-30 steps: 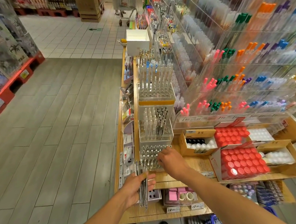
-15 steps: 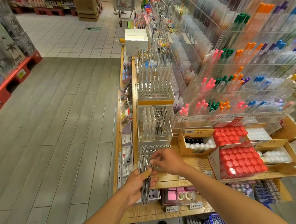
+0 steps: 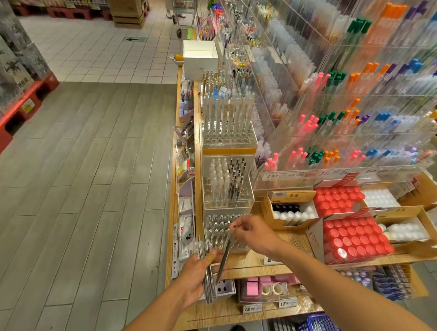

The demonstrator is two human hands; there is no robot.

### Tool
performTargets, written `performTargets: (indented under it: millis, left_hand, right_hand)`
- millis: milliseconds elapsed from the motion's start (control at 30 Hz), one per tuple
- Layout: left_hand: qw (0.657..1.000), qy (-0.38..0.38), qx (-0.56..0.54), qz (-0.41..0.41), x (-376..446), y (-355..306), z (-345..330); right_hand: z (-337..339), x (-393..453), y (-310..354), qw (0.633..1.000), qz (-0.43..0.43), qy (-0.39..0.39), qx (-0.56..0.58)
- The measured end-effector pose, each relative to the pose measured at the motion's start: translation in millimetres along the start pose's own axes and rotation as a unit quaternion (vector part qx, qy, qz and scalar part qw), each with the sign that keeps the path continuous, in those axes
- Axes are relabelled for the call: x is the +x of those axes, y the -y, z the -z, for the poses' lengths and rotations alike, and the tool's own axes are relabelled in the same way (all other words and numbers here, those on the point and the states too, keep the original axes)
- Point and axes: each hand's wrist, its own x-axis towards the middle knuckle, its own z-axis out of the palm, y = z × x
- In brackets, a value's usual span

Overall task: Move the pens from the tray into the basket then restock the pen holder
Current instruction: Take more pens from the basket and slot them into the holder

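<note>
My left hand [image 3: 196, 276] grips a bundle of several grey pens [image 3: 207, 279], held upright just in front of the shelf edge. My right hand [image 3: 254, 233] pinches one grey pen [image 3: 223, 257] by its top end; the pen slants down to the left toward the bundle. Both hands are in front of the clear tiered pen holder [image 3: 226, 190], whose lowest tier [image 3: 217, 231] has many empty holes and its middle tier has white and black pens. A blue basket [image 3: 319, 324] shows at the bottom edge, below the shelf.
Cardboard boxes of red-capped bottles [image 3: 352, 236] and white-capped bottles [image 3: 293, 213] stand to the right on the wooden shelf [image 3: 253, 262]. Acrylic racks of coloured pens [image 3: 336, 123] rise behind. Boxes of pink items [image 3: 262, 288] sit on the lower shelf. Open wood-look floor [image 3: 75, 198] lies to the left.
My right hand came back from the holder's lowest tier to the bundle and now lifts one pen away from it. My left hand with the bundle stayed in place.
</note>
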Motion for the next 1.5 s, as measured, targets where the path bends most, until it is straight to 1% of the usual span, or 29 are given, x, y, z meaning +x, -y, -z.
performTargets:
  millis: [67,133,200,400,500,700,933,1133,1300,1367,1433,1500]
  left_hand:
    - [1.0,-0.022,-0.004,0.008,2.1,3.9,7.5]
    - [0.999,-0.045,0.004,0.014,4.9,7.8,13.7]
    - [0.998,-0.056,0.008,0.017,7.2,11.3,17.4]
    - [0.997,-0.065,0.025,0.016,9.4,13.8,17.9]
    - [0.997,-0.062,0.031,0.016,7.5,12.4,15.2]
    - [0.998,-0.057,0.031,0.018,6.0,12.0,15.8]
    - [0.998,-0.042,0.042,0.02,6.0,10.7,15.5]
    - [0.998,-0.031,0.044,0.015,7.1,5.8,11.1]
    - [0.999,-0.027,0.043,0.013,8.5,2.2,9.5]
    - [0.999,-0.026,0.042,0.013,8.3,1.6,9.3]
    - [0.999,-0.022,0.042,0.012,7.6,1.3,9.0]
    - [0.999,-0.016,0.039,0.011,6.7,0.9,8.4]
  right_hand:
    - [5.2,-1.2,1.1,0.998,0.034,-0.05,-0.001]
    - [10.3,-1.2,0.2,0.99,0.08,-0.109,-0.041]
    - [14.5,-0.1,-3.9,0.981,0.113,-0.133,-0.084]
    - [8.0,2.9,-22.7,0.957,0.172,-0.094,-0.216]
    - [1.6,3.9,-30.3,0.941,0.191,-0.092,-0.264]
    - [-0.7,4.7,-33.0,0.93,0.225,-0.091,-0.276]
    - [-4.0,12.8,-35.4,0.907,0.223,-0.075,-0.349]
    - [-11.6,19.0,-37.6,0.884,0.246,-0.066,-0.391]
    - [-16.9,18.9,-33.8,0.856,0.274,-0.076,-0.432]
    - [-20.3,19.1,-30.4,0.835,0.282,-0.076,-0.467]
    - [-22.9,19.4,-27.9,0.815,0.273,-0.066,-0.507]
    - [-22.8,19.2,-25.0,0.808,0.265,-0.068,-0.522]
